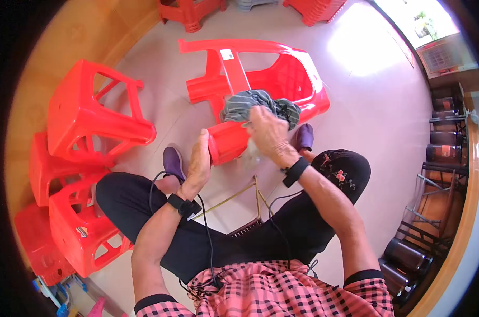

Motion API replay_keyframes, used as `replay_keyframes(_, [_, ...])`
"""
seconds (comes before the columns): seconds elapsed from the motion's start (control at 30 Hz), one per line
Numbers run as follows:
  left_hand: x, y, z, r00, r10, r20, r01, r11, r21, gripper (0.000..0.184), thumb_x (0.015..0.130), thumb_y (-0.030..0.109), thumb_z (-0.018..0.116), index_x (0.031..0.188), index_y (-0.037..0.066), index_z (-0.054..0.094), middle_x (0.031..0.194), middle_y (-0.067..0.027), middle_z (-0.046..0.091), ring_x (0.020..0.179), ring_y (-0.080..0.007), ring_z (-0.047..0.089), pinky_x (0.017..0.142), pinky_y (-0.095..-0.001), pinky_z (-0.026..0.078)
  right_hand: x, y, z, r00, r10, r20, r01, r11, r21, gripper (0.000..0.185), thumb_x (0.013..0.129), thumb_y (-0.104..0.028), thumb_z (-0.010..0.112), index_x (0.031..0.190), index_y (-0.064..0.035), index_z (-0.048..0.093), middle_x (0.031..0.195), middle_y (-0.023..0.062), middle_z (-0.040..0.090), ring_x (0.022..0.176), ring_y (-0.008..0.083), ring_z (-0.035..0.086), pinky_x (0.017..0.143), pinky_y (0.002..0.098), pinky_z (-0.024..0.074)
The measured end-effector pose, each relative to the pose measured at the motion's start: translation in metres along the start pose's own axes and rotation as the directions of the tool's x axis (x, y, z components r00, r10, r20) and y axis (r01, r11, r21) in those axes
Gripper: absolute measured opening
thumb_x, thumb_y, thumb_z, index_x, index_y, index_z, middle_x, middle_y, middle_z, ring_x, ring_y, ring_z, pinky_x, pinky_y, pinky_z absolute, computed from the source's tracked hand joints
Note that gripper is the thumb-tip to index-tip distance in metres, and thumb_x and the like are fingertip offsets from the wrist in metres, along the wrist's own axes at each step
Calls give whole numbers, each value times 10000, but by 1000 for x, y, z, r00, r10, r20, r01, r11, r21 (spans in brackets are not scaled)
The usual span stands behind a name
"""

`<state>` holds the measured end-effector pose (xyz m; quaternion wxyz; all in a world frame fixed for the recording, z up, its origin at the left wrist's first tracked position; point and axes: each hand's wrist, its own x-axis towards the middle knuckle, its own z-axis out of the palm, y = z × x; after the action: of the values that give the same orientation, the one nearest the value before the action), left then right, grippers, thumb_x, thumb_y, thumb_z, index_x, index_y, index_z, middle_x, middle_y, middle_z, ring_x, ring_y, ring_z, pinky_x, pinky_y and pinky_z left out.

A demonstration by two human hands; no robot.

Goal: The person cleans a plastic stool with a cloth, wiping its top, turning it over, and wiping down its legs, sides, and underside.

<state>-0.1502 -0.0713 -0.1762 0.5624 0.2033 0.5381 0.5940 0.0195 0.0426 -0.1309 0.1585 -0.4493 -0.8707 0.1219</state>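
Note:
A red plastic stool (316,87) lies on its side on the floor in front of me, one leg pointing toward my knees. My left hand (199,161) grips the near end of that leg, with part of its fingers hidden. A dark green striped cloth (245,103) is bunched over the leg. My right hand (271,132) is closed on the cloth against the leg, its fingertips partly hidden and slightly blurred.
Several red stools (94,119) stand stacked and jumbled at the left by the wooden wall. More stools (316,10) are at the far edge. Dark chairs (443,142) line the right side. I sit on a low seat with a metal frame (257,195) between my legs.

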Motion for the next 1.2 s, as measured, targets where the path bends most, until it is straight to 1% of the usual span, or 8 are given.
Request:
replay_keyframes(0.13, [16, -44, -18, 975, 196, -105, -181, 973, 141, 533, 997, 415, 323, 1106, -46, 566, 1076, -70, 593, 1010, -142, 525, 923, -305, 400, -2, 10, -1, 999, 4, -37, -4, 1000, -10, 209, 759, -148, 613, 896, -50, 489, 883, 147, 581, 805, 338, 616, 643, 449, 499])
replay_keyframes(0.27, [11, -27, -13, 997, 74, -27, -71, 993, 97, 520, 1000, 412, 317, 1081, -39, 564, 1030, -53, 586, 973, -139, 518, 907, -308, 404, -13, -5, 12, 993, 46, -106, -29, 986, 164, 153, 763, -128, 609, 843, -41, 512, 875, 162, 568, 781, 350, 604, 655, 450, 493])
replay_keyframes(0.43, [2, -8, -7, 999, 48, 21, -50, 989, 136, 522, 1005, 424, 274, 1116, 3, 561, 1025, -55, 587, 984, -131, 524, 891, -297, 416, -20, -59, 21, 968, -132, -212, 207, 899, 385, 126, 740, -47, 598, 856, -66, 554, 812, 136, 511, 762, 319, 560, 659, 415, 469])
replay_keyframes(0.73, [4, 0, -5, 992, -22, 123, 25, 1000, -19, 539, 985, 456, 322, 1253, 15, 476, 1244, -99, 541, 1155, -184, 519, 1005, -335, 393, -11, 15, 4, 967, -254, 8, 252, 964, 85, 133, 738, -75, 607, 860, -76, 555, 850, 103, 512, 864, 294, 550, 675, 385, 477])
replay_keyframes(0.83, [7, -1, -4, 994, -29, 101, 25, 999, 42, 538, 984, 450, 325, 1245, 8, 485, 1230, -111, 550, 1144, -192, 530, 1006, -338, 393, -4, 26, -13, 999, -48, -13, 49, 994, 95, 325, 687, -192, 695, 941, -64, 537, 945, 121, 522, 906, 315, 547, 758, 428, 463])
replay_keyframes(0.9, [3, 3, 6, 997, -73, -2, 72, 993, -89, 519, 984, 423, 354, 1130, -28, 564, 1104, -106, 598, 1027, -151, 558, 924, -293, 417, 2, 28, -21, 962, -13, -274, 31, 998, 62, 505, 656, -261, 736, 1086, -87, 537, 1066, 128, 509, 985, 324, 509, 800, 470, 426])
replay_keyframes(0.97, [-2, 7, 7, 997, -43, 65, 44, 999, -17, 462, 968, 388, 417, 1130, -17, 571, 1092, -96, 606, 1020, -140, 562, 914, -284, 423, -3, 22, -6, 983, 82, -161, -52, 982, 180, 603, 651, -271, 743, 1178, -109, 500, 1153, 128, 466, 1042, 330, 466, 818, 489, 379])
replay_keyframes(1.2, [3, 10, 9, 994, -98, 48, 97, 995, 14, 324, 879, 248, 616, 1113, 25, 600, 1022, -38, 624, 971, -123, 568, 881, -278, 435, -8, 13, 15, 972, -38, -234, 75, 986, 152, 617, 626, -218, 725, 1191, -126, 495, 1105, 121, 484, 1009, 303, 477, 797, 460, 386])
